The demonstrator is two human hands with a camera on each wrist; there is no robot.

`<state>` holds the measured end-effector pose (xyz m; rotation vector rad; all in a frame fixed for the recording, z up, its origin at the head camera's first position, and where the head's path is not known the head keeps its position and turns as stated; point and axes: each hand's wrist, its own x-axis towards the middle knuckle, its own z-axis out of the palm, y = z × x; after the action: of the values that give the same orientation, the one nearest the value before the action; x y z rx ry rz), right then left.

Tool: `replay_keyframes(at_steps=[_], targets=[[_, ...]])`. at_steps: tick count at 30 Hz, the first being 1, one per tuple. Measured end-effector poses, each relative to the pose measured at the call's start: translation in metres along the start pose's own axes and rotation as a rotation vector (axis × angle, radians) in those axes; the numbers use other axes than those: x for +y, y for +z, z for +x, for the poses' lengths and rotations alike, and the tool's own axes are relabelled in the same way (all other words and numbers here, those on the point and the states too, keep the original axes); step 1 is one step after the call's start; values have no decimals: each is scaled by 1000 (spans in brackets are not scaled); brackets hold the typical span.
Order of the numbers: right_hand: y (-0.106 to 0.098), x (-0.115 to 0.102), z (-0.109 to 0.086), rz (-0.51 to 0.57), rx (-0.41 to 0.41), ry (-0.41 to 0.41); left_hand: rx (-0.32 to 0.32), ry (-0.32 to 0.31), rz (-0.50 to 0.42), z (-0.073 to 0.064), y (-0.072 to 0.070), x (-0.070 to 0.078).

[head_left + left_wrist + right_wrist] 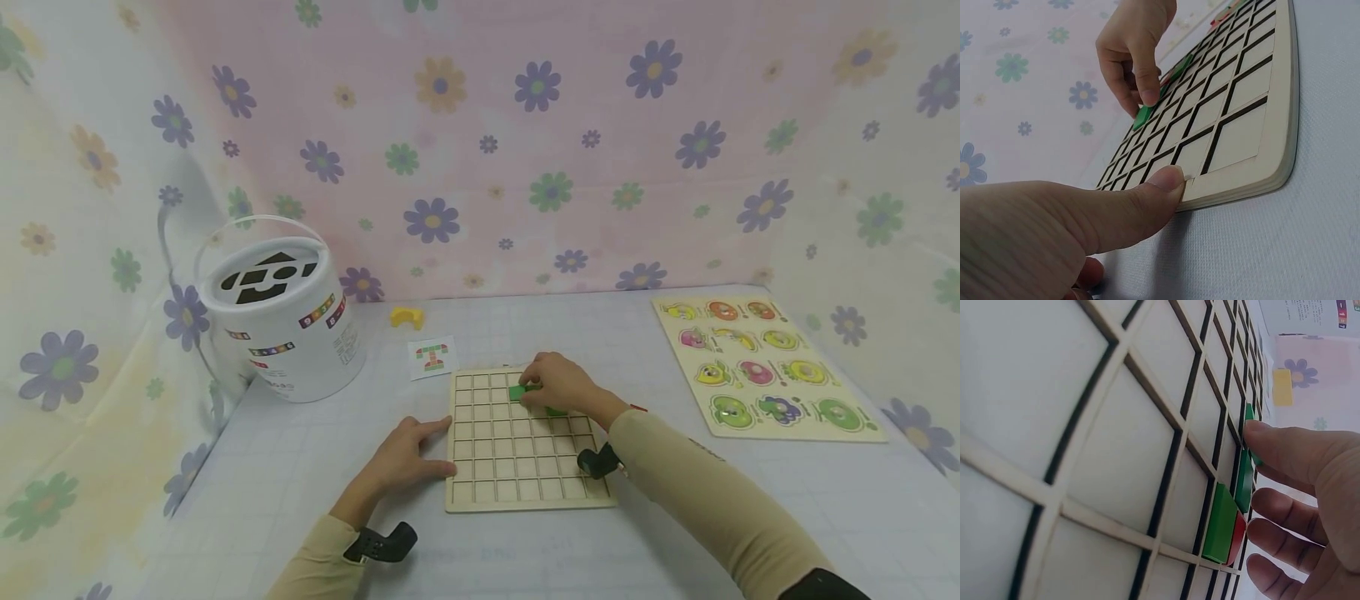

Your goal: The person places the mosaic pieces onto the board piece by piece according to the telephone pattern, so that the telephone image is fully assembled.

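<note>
A light wooden grid board (495, 468) lies flat on the table. My left hand (405, 454) touches its left edge, thumb and index finger extended and spread apart; in the left wrist view the thumb (1141, 209) rests at the board's corner. Over the far rows, my right hand (562, 383) pinches a small green block (1256, 456) between thumb and fingers, partly hidden by them. Another green block (516, 393) sits just left of the fingertips. Under that hand, a green block (1218, 525) and a red block (1236, 536) sit side by side in the grid.
A card with a T-shaped block pattern (432, 357) lies behind the board, near a yellow arch-shaped block (407, 317). At the left stands a white bucket (300, 350) with shaped holes in its lid. A fruit-picture board (772, 367) lies at the right.
</note>
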<state>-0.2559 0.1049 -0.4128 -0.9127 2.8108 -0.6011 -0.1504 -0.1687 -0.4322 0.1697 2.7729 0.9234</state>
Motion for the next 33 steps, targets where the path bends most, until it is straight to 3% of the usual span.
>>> replay_keyframes(at_steps=[18, 33], targets=[[2, 1, 1, 3, -12, 30, -5, 0, 1, 1, 1, -2], [2, 1, 2, 2, 10, 6, 5, -2, 17, 1, 1, -3]])
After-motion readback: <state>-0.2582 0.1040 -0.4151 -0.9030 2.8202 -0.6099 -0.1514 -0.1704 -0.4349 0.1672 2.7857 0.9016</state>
